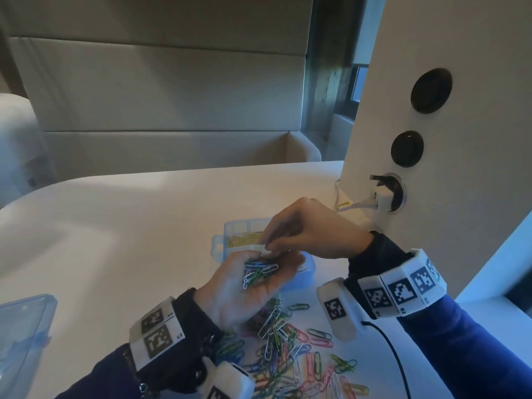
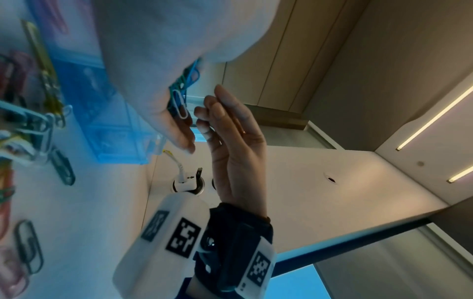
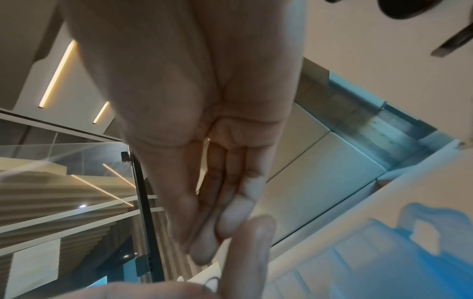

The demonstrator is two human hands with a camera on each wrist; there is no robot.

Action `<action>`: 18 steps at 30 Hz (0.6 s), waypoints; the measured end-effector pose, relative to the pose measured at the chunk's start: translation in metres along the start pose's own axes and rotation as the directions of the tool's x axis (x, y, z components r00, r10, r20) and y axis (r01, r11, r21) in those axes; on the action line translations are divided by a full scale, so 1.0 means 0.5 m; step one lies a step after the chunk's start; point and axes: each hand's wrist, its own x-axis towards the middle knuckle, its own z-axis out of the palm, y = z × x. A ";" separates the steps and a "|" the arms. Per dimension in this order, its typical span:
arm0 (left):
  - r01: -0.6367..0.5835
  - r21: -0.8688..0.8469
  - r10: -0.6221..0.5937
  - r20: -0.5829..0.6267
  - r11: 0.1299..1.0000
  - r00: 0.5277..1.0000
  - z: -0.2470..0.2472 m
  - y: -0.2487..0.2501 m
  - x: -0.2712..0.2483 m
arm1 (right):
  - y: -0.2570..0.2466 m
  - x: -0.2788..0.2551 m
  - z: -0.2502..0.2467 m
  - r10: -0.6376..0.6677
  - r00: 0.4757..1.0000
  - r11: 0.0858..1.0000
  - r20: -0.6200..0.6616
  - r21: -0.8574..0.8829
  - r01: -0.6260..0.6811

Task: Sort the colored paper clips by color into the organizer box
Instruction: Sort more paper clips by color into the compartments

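Observation:
My left hand (image 1: 273, 262) is palm up above the table, cupping a bunch of blue, green and white paper clips (image 1: 257, 273). My right hand (image 1: 267, 249) comes in from the right, its thumb and fingertips pressed together on a clip at the far end of that bunch; it looks white. The left wrist view shows the right hand (image 2: 202, 119) at a white clip (image 2: 180, 105) sticking out of the left hand (image 2: 179, 129). Behind the hands stands the blue translucent organizer box (image 1: 220, 243), with yellow clips (image 1: 244, 239) in one compartment. The rest of the box is hidden.
A loose pile of mixed clips (image 1: 288, 352) lies on the white table near me. The box's clear lid (image 1: 23, 326) lies at the left edge. A white panel with sockets and a plugged charger (image 1: 383, 194) stands at the right. A black cable (image 1: 391, 355) runs from my right wrist.

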 end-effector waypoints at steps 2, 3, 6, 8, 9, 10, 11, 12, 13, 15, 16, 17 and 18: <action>-0.005 0.010 0.005 -0.018 1.000 1.000 -0.001 0.008 0.000 | 0.006 0.005 -0.003 0.002 1.000 1.000 -0.018 -0.005 -0.002; -0.009 0.011 0.009 -0.028 1.000 1.000 -0.002 0.012 0.001 | 0.007 0.007 -0.004 0.002 1.000 1.000 -0.020 -0.020 -0.002; -0.023 -0.009 0.023 -0.032 1.000 0.999 -0.001 0.023 0.002 | 0.003 0.011 -0.005 -0.011 1.000 0.996 0.011 -0.090 0.012; -0.029 -0.013 0.028 -0.031 1.000 0.999 0.001 0.027 0.001 | 0.001 0.015 -0.002 -0.022 1.000 0.990 0.017 -0.140 0.024; -0.027 -0.007 0.027 -0.036 1.000 0.999 0.003 0.027 0.000 | 0.000 0.016 -0.001 -0.026 1.000 0.986 0.014 -0.166 0.027; -0.026 0.003 0.027 -0.037 1.000 0.999 0.004 0.028 -0.001 | 0.000 0.017 0.001 -0.030 0.999 0.981 0.012 -0.190 0.031; -0.028 0.013 0.029 -0.037 1.000 0.999 0.005 0.028 -0.002 | -0.001 0.018 0.003 -0.034 0.999 0.978 0.011 -0.207 0.036; -0.032 0.024 0.033 -0.038 0.999 0.999 0.006 0.027 -0.003 | -0.001 0.018 0.004 -0.037 0.999 0.975 0.013 -0.221 0.039; -0.038 0.033 0.039 -0.039 0.999 0.998 0.006 0.027 -0.003 | -0.001 0.017 0.005 -0.039 0.999 0.972 0.016 -0.232 0.041; -0.053 0.047 0.055 -0.043 0.997 0.998 0.007 0.027 -0.003 | 0.001 0.016 0.006 -0.042 0.999 0.968 0.014 -0.248 0.044; -0.060 0.052 0.062 -0.046 0.997 0.997 0.008 0.027 -0.003 | 0.001 0.015 0.006 -0.046 0.999 0.965 0.007 -0.256 0.047; -0.062 0.053 0.064 -0.045 0.997 0.997 0.011 0.026 -0.004 | 0.002 0.016 0.005 -0.050 0.999 0.962 -0.003 -0.270 0.047; -0.060 0.048 0.062 -0.043 0.997 0.997 0.013 0.025 -0.006 | 0.003 0.016 0.006 -0.052 0.999 0.957 -0.013 -0.286 0.046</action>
